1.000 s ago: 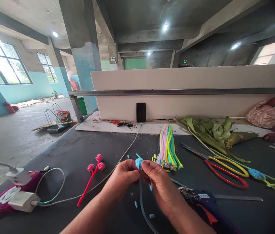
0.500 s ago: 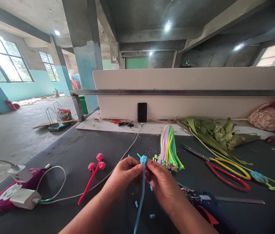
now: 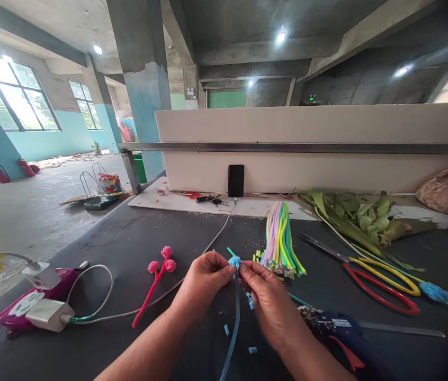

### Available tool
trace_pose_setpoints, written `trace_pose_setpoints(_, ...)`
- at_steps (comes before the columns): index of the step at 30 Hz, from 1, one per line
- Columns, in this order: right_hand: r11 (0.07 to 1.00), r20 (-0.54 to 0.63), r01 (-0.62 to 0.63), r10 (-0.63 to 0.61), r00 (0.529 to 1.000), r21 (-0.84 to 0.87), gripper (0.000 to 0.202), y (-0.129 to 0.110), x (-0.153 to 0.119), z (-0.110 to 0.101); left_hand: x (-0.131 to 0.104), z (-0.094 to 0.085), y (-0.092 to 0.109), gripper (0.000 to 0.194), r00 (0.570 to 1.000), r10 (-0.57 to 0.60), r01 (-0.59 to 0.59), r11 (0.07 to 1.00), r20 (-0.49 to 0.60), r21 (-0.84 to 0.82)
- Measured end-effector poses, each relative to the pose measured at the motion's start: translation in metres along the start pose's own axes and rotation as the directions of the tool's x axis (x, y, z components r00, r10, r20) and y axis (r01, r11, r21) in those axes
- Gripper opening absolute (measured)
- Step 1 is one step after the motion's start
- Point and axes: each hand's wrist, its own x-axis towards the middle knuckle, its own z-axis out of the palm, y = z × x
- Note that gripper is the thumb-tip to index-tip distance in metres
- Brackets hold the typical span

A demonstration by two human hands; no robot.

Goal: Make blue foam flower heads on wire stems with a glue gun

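Between my fingertips is a small light-blue chenille flower (image 3: 234,261), made of fuzzy pipe cleaner. My left hand (image 3: 204,283) pinches it from the left, thumb and forefinger together. On the other side, my right hand (image 3: 267,291) is closed with its thumb and fingers on the flower's right edge. A long blue strip (image 3: 232,333) hangs from the flower toward the front of the table. A short green tip (image 3: 231,251) sticks out above it. Small blue cut pieces (image 3: 252,350) lie below my hands. Another bit of blue chenille shows partly beneath my right fingers.
Left are a pink chenille sprig (image 3: 152,293) and a purple power strip (image 3: 17,317) with chargers. A bundle of coloured pipe cleaners (image 3: 281,238) lies ahead. Scissors (image 3: 383,280), a dark-blue glue gun (image 3: 337,325) and leafy stems (image 3: 363,217) sit right. A phone (image 3: 235,181) stands at the back.
The view has swung slightly left, so the table's contents appear farther right. My fingers have shifted a little around the blue flower, still pinching it.
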Motion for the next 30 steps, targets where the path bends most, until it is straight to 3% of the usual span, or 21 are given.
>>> trace_pose_setpoints(8,0.996,-0.016,0.018,-0.019,1.000,-0.083,0.017,0.003,0.001,-0.005,-0.001,0.000,0.001,0.029,0.998,-0.051,0.055,0.992,0.035,-0.114)
trace_pose_setpoints(14,0.992,-0.080,-0.007,-0.003,0.997,-0.125,0.012,-0.014,-0.003,0.008,0.000,0.000,-0.002,0.033,1.000,-0.028,0.028,0.966,0.003,-0.256)
trace_pose_setpoints(19,0.989,-0.101,-0.049,0.035,0.994,-0.141,0.018,-0.019,0.001,0.004,0.001,0.005,-0.003,0.033,0.999,-0.010,0.017,0.978,0.033,-0.208)
trace_pose_setpoints(21,0.987,-0.138,0.009,-0.031,0.990,-0.159,0.026,-0.015,0.007,-0.004,0.000,0.002,0.003,0.033,0.999,-0.009,0.013,0.996,0.043,-0.090)
trace_pose_setpoints(23,0.990,-0.173,0.039,-0.063,0.983,-0.134,0.029,-0.011,0.013,-0.010,-0.002,-0.009,0.012,0.028,0.998,0.054,-0.049,0.986,-0.027,0.162)
trace_pose_setpoints(25,1.000,-0.203,0.001,-0.005,0.979,-0.021,0.026,-0.008,0.016,-0.012,-0.004,-0.030,0.023,0.018,0.964,0.228,-0.128,0.852,-0.139,0.508)
trace_pose_setpoints(26,0.998,-0.210,-0.039,0.049,0.976,0.055,0.026,-0.007,0.017,-0.011,-0.006,-0.043,0.028,0.014,0.955,0.258,-0.111,0.766,-0.146,0.633)
trace_pose_setpoints(28,0.977,-0.201,-0.105,0.141,0.969,0.183,0.027,-0.006,0.015,-0.006,-0.010,-0.071,0.035,0.016,0.935,0.213,0.079,0.653,-0.283,0.754)
trace_pose_setpoints(30,0.965,-0.169,-0.131,0.172,0.971,0.229,0.028,-0.006,0.012,-0.002,-0.013,-0.093,0.036,0.018,0.915,0.186,0.167,0.633,-0.357,0.756)
